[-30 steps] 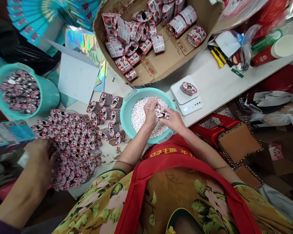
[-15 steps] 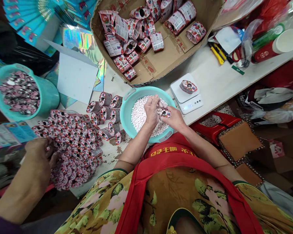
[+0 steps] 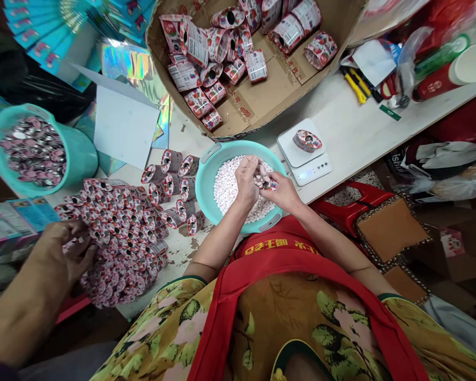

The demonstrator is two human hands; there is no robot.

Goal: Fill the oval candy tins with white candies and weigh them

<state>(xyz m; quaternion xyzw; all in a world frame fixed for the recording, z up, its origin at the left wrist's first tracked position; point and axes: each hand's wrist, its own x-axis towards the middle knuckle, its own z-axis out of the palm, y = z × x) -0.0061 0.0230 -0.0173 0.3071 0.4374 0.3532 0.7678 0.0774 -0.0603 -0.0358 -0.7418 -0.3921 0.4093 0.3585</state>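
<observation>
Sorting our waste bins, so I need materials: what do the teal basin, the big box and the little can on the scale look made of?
Teal basin: apparently moulded plastic, smooth and slightly glossy, with a moulded handle tab. Big box: brown corrugated cardboard, matte, with bent flaps. Little can on the scale: likely metal under a printed wrap, judging by its shiny silvery rim; not certain.

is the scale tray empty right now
No, a small red-and-white printed container lies on the white scale, just to the right of the teal basin of white candies.
</observation>
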